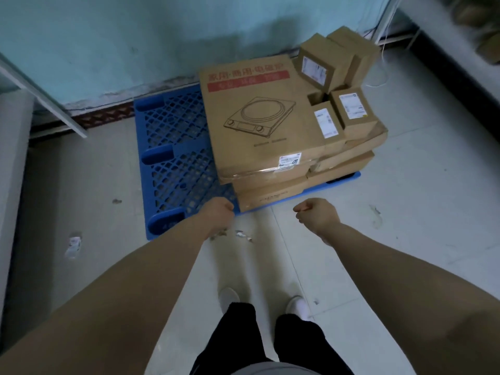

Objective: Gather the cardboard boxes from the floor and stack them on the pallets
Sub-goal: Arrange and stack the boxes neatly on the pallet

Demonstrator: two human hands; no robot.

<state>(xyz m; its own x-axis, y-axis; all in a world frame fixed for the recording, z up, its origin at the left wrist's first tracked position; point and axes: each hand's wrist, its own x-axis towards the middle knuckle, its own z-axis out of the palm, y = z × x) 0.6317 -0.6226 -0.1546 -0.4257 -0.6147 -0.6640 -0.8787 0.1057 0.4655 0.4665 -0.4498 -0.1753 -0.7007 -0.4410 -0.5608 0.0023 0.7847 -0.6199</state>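
Evidently both hands held nothing: the left hand (217, 212) and right hand (318, 216) hovered just short of the pallet's near edge, fingers curled in, though the palms faced away, so I could not be sure. The cardboard boxes sat on the right half of the blue plastic pallet (173, 147), with the induction-cooker box (257, 115) on top. At the far right a small labelled box (322, 63) leaned tilted on its neighbours, and a nudge during stacking could probably topple it. Paper scraps (243, 235) underfoot might cause a slip.
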